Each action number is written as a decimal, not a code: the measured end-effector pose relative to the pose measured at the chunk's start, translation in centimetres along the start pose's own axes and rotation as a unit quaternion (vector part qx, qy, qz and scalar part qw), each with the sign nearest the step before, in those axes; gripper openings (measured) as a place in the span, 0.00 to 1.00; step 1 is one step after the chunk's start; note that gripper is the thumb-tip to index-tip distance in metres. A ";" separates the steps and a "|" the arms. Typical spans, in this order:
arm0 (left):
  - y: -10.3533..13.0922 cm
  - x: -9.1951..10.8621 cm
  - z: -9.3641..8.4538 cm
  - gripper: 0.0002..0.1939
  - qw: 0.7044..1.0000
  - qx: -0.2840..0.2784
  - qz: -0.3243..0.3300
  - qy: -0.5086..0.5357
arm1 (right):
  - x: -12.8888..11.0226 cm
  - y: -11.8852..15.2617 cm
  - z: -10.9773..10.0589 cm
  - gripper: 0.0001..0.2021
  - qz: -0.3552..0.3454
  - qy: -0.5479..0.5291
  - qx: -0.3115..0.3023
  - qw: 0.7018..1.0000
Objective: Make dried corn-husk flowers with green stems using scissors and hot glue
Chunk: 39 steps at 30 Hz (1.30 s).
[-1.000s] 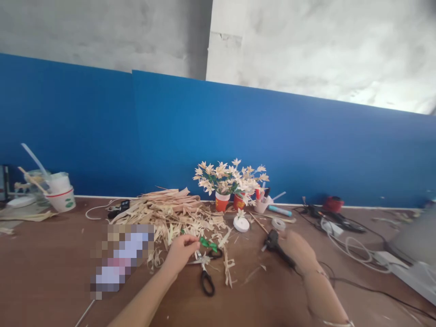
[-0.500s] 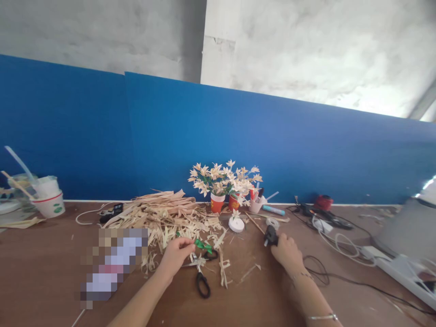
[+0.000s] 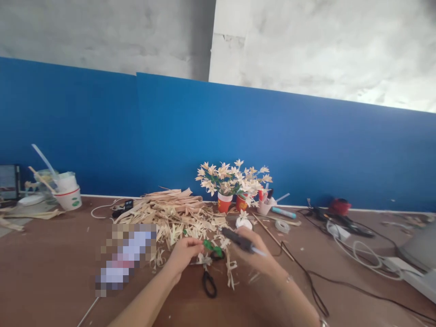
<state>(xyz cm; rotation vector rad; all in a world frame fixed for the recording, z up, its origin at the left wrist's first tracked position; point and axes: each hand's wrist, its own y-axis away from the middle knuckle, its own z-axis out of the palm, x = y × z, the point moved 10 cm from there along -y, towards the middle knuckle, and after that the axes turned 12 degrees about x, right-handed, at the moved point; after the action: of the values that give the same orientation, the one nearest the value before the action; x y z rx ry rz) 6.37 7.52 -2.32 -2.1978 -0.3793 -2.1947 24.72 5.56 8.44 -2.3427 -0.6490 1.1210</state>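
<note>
Pinched between the thumb and fingers of my left hand [image 3: 184,256] is a small green leafy piece [image 3: 213,248], perhaps ribbon or artificial leaf. My right hand [image 3: 254,250] is wrapped round a black glue gun [image 3: 238,239], a pale glue stick jutting from its rear and its nozzle towards the green piece. The two appear apart. Below them black-handled scissors [image 3: 209,284] lie on the table, their blades partly hidden by my left hand and scraps. A white round base [image 3: 244,223] with one pale flower stands just behind my right hand.
Dried husk strips [image 3: 173,209] are heaped behind my left hand. Pale flowers [image 3: 235,177] stand in red cups [image 3: 224,204] near the blue partition [image 3: 170,136]. A black cable [image 3: 311,286] and a power strip [image 3: 405,272] lie right; a blurred-out object [image 3: 126,261] lies left.
My right hand has lifted the glue gun off the table's right side and brought it left, near the green piece. My left hand keeps its pinch. The view has turned slightly left.
</note>
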 end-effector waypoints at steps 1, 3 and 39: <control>0.0 -0.1 0.1 0.08 1.000 -0.005 -0.003 0.005 | -0.7 0.1 1.2 0.02 -0.012 -0.017 -0.017 1.000; 0.1 -0.2 0.3 0.08 1.000 -0.014 -0.007 0.009 | -1.3 0.5 3.1 0.02 -0.020 -0.038 -0.036 0.998; 0.9 0.0 0.5 0.07 0.998 -0.028 -0.048 0.015 | 0.4 1.8 5.2 0.06 0.001 -0.036 -0.040 0.999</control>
<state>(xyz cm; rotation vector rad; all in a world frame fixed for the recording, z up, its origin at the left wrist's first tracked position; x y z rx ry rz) 7.04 6.73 -2.16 -2.2172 -0.4363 -2.3108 21.18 5.44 4.20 -2.3786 -0.7318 1.2067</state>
